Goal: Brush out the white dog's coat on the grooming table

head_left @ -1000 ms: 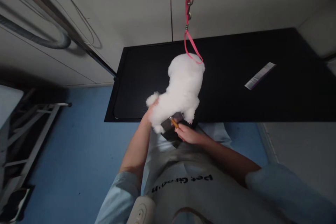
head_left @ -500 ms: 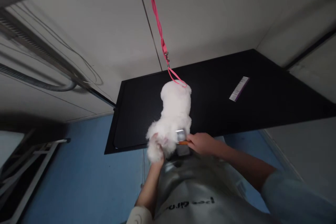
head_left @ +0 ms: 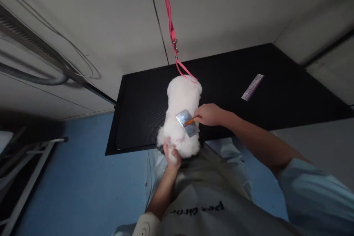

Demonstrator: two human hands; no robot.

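Note:
A fluffy white dog (head_left: 184, 94) stands on the black grooming table (head_left: 141, 110), its rear towards me. My right hand (head_left: 210, 114) grips the orange handle of a slicker brush (head_left: 190, 129). The brush's silvery back faces up, and its pad rests on or just over the fur of the dog's lower back. Closed round a fluffy white part at the dog's rear is my left hand (head_left: 173, 156); whether that is tail or leg I cannot tell. A pink grooming loop (head_left: 184, 70) goes round the dog's front end, where the head is hidden.
On the table's right half lies a metal comb (head_left: 253, 87) with a purple edge. The pink leash (head_left: 169, 11) hangs down from above. To the left are a ribbed hose (head_left: 35, 78) and a white metal frame (head_left: 33, 177). A grey apron (head_left: 210, 191) covers my front.
My right hand has lifted the slicker brush from the dog's rear forward onto its back, turning it flat. My left hand keeps its hold, shifted slightly right. The view has tilted a little.

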